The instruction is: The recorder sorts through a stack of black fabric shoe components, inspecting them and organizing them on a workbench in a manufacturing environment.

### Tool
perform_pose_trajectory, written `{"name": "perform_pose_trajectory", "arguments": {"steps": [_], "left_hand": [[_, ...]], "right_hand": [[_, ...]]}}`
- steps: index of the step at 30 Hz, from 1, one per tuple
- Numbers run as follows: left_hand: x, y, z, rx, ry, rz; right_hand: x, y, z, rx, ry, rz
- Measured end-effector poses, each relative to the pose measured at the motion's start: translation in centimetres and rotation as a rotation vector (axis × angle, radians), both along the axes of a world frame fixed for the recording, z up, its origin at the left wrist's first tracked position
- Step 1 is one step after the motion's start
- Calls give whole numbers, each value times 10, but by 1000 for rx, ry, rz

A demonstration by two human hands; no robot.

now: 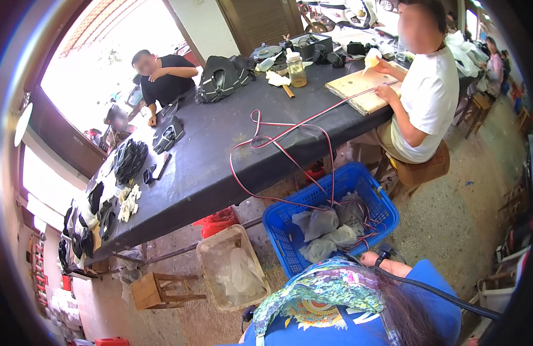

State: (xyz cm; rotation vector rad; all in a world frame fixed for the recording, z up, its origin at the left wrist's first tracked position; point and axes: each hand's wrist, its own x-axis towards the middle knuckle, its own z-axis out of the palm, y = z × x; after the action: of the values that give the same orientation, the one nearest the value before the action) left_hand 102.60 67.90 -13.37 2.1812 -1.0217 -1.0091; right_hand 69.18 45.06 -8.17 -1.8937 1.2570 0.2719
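My right hand (369, 259) is beside the near edge of the blue plastic basket (276, 245), with a dark band around its wrist. Its fingers look curled closed; whatever they may hold is too small to make out. Inside the basket are grey-white plastic bags (322, 224) and loops of a thin red, white and black strip (331, 167), which runs up over the table. My left hand does not show; only a small dark object (249, 313) appears by my left side, below the pale bin. A patterned cloth and long hair cover part of my front.
A long black-covered table (209, 150) holds dark bags (223, 78), a jar (296, 69) and a wooden board (364, 89). A person in white (425, 98) handles the strip there; another person (165, 78) is across the table. Nearby stand a pale bin (232, 268) and wooden stool (148, 290).
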Motion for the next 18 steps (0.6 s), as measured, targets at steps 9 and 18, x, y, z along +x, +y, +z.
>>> {"name": "perform_pose_trajectory", "arguments": {"steps": [9,18], "left_hand": [[-30,0,-3,-75,-26,-93],[-37,-12,-7,-163,-67,-245]], "right_hand": [[-9,0,0,14,65,-17],[-15,2,8,58,47,6]]}}
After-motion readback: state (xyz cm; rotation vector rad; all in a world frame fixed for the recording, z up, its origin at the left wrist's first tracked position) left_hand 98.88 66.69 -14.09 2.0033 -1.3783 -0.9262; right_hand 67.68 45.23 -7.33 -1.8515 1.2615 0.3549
